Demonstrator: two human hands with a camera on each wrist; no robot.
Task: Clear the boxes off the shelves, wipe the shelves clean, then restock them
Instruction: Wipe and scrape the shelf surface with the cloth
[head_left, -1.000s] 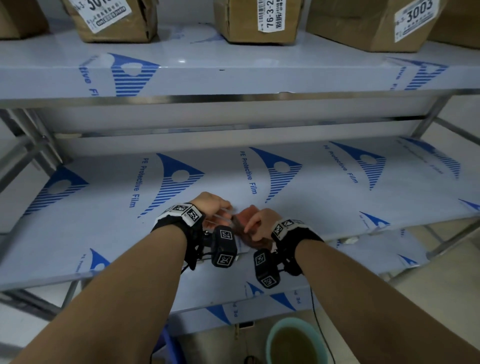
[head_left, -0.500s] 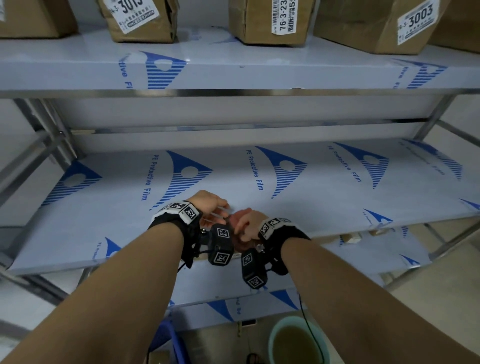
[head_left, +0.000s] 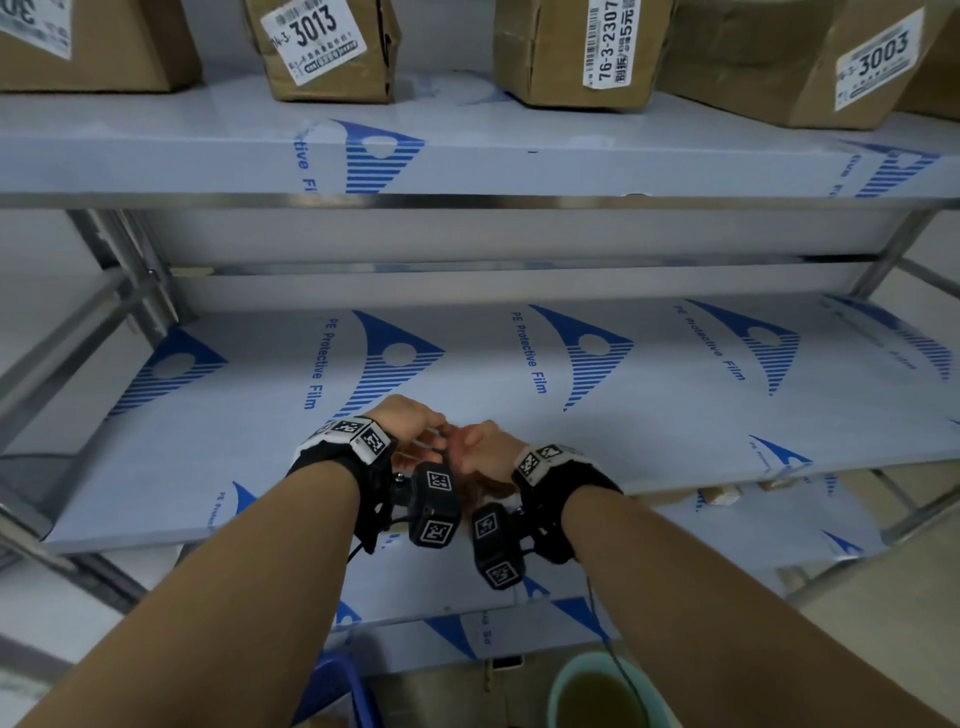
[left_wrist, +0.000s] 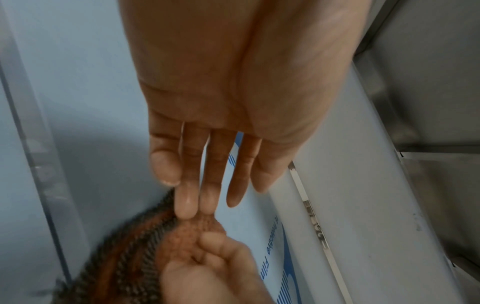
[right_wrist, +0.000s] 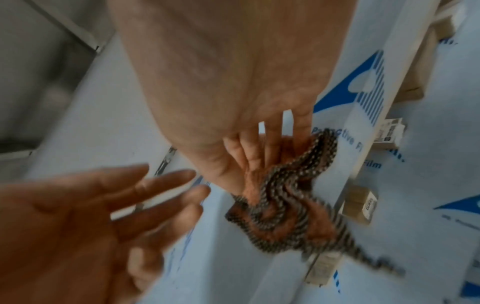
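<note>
Film-covered middle shelf (head_left: 649, 415) lies bare below the boxes (head_left: 327, 47). Right hand (right_wrist: 246, 115) pinches the soft, probably damp cloth (right_wrist: 280, 209); left hand (left_wrist: 233, 102), fingers straight, touches its corner.

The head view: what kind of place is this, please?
Probably a stockroom or parcel storeroom. Metal shelves still wear blue-printed protective film, and brown cardboard boxes with numbered barcode labels stand in a row on the upper shelf.
</note>
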